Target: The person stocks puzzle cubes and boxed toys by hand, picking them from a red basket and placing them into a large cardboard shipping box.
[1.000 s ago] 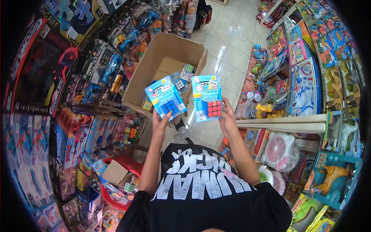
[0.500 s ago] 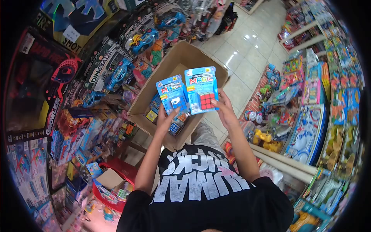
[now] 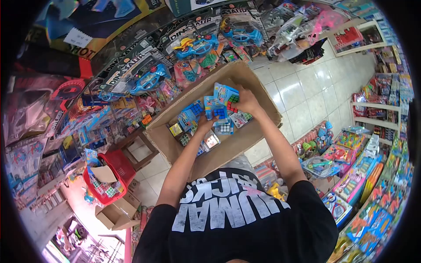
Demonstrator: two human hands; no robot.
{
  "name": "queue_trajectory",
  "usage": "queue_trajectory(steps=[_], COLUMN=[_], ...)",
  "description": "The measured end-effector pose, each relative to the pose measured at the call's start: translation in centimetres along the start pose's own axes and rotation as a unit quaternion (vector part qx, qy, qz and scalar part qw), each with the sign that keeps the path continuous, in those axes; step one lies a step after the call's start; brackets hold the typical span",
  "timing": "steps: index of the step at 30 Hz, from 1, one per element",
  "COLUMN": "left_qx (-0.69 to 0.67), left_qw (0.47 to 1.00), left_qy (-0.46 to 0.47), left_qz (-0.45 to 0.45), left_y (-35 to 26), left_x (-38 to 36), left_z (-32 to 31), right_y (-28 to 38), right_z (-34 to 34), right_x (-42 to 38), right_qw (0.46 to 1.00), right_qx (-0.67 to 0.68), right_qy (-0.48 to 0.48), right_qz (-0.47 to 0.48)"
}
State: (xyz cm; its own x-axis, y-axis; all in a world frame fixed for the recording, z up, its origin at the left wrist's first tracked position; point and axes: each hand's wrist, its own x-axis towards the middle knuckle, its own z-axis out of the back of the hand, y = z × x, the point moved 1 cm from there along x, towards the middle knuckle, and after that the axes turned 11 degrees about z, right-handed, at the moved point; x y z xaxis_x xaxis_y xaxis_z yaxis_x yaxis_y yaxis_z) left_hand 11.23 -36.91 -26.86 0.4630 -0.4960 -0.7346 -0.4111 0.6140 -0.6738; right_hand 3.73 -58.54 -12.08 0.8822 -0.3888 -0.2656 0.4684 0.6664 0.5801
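Both my hands reach down into an open cardboard box [image 3: 239, 74]. My left hand [image 3: 205, 124] grips the lower edge of a blue carded puzzle cube [image 3: 213, 102], whose cube is blue. Beside it, my right hand [image 3: 247, 101] holds another carded puzzle cube [image 3: 224, 92], with red and green faces showing. The two packs touch or overlap. Under and around them in the box lie several more puzzle cubes, among them a yellow-faced cube [image 3: 176, 129] and a white-faced cube [image 3: 224, 129]. My right fingertips are partly hidden.
Carded dinosaur toys [image 3: 197, 46] hang beyond the box. To the left stands a red basket [image 3: 127, 166] with packaged cubes, above a small carton [image 3: 115, 215]. Shelves of packaged toys [image 3: 351, 184] line the right side, beside the tiled floor [image 3: 302, 87].
Both hands have lowered the two carded cubes from above the box into it. The view has turned, so the box appears wider and more of its contents show.
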Motion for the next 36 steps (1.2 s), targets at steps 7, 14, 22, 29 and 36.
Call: queue_trajectory(steps=[7,14,22,29,36], left_qx=[-0.039,0.002,0.183,0.310,0.340], left_qw=[0.998,0.991,0.969,0.929,0.925], left_qy=[-0.022,-0.126,-0.079,-0.111,-0.088], left_qz=[-0.046,-0.036,-0.148,-0.171,-0.143], left_y=[3.7,4.1,2.5,3.7,4.8], left_x=[5.1,7.0,1.0,-1.2,-2.0], left_z=[-4.7,-8.2,-4.0,-3.2,-2.8], right_y=[-5.5,-8.1,-10.7,-10.3,-12.4], right_z=[-3.2,-7.3,-10.6,-10.3,-12.9], right_x=[6.5,10.5,9.7,6.9,3.5], right_qw=[0.954,0.981,0.993,0.997,0.999], right_qx=[0.213,-0.072,0.056,0.048,0.020], right_qy=[0.107,-0.031,0.068,0.048,0.028], right_qz=[0.183,0.177,0.080,0.035,0.005])
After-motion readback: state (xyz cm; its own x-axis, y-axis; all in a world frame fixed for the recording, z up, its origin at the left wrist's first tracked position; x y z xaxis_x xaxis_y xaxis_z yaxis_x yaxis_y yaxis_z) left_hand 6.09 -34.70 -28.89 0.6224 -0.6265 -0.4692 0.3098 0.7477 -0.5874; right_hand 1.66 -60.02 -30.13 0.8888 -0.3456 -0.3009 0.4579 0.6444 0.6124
